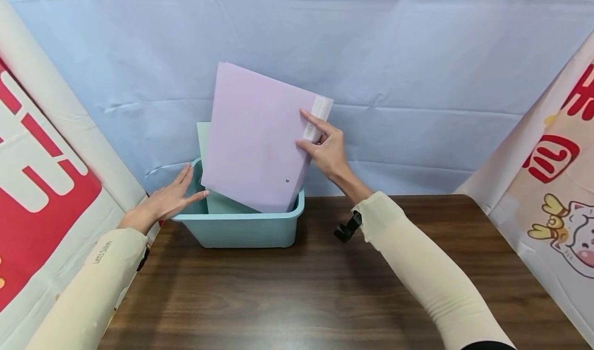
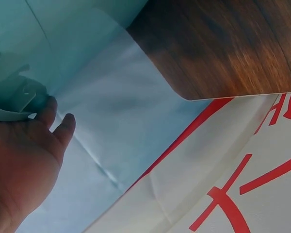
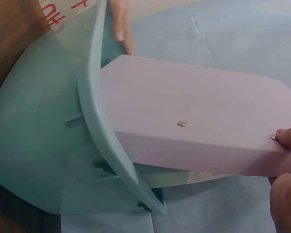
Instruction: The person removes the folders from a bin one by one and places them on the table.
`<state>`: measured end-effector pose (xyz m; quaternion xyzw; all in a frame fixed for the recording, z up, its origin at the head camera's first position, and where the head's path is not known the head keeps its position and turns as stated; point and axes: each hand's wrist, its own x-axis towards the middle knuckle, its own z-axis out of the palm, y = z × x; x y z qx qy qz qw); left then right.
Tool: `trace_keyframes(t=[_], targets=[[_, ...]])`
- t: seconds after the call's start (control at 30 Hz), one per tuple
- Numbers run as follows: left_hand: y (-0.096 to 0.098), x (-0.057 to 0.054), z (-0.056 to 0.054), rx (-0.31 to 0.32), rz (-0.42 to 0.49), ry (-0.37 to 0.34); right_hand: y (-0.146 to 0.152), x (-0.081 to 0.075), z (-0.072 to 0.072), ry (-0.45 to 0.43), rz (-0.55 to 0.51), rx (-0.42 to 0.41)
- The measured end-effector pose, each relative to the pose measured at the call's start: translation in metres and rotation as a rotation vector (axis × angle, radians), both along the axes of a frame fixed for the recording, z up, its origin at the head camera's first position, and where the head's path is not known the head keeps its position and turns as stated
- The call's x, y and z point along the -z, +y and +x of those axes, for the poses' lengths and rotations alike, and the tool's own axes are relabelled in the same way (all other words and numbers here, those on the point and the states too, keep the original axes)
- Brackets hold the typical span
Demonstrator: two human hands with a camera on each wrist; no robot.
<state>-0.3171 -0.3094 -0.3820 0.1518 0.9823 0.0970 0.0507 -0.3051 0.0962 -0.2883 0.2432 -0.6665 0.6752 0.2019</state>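
Note:
My right hand (image 1: pixel 330 149) pinches a lilac binder (image 1: pixel 255 138) by its right edge, over the white spine label (image 1: pixel 319 117). The binder leans at a tilt, its lower end inside a teal plastic bin (image 1: pixel 246 231). In the right wrist view, metal rivets show on the binder (image 3: pixel 155 97), and a thumb and finger grip its near end. Behind it a pale green folder (image 1: pixel 202 138) stands in the bin, mostly hidden. My left hand (image 1: pixel 169 200) rests at the bin's left rim, fingers extended; the left wrist view shows its fingertips (image 2: pixel 65 127) beside the teal wall.
The bin stands at the back left of a dark wooden table (image 1: pixel 278 298). A pale blue cloth (image 1: pixel 417 56) hangs close behind it. Printed banners flank both sides, the left banner (image 1: pixel 46 185) near my left arm. A black strap (image 1: pixel 347 229) hangs from my right wrist.

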Motion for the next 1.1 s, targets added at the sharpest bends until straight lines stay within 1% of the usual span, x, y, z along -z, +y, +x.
trace_keyframes(t=[0.1,0.23,0.4,0.47,0.63,0.83,0.93,1.1], targets=[[-0.001,0.002,-0.002,0.006,0.002,0.002,0.004,-0.004,0.001,0.006,-0.050,0.007],[-0.001,0.001,-0.002,0.004,0.013,0.010,0.013,-0.009,0.004,0.006,-0.115,0.018],[0.000,0.001,-0.002,0.000,0.023,0.013,0.022,-0.015,0.008,0.015,-0.132,0.034],[0.000,0.001,-0.001,-0.001,0.033,0.003,0.026,-0.017,0.010,0.015,-0.140,0.036],[-0.001,0.002,0.000,-0.002,0.064,-0.015,0.036,-0.018,0.010,0.023,-0.211,0.011],[0.000,0.005,-0.001,0.004,0.072,-0.003,0.053,-0.018,0.009,0.021,-0.332,-0.037],[0.001,0.005,-0.001,0.008,0.075,0.000,0.060,-0.022,0.011,0.017,-0.403,-0.070],[0.000,0.004,0.000,-0.001,0.075,-0.011,0.071,-0.030,0.016,0.004,-0.449,-0.090]])
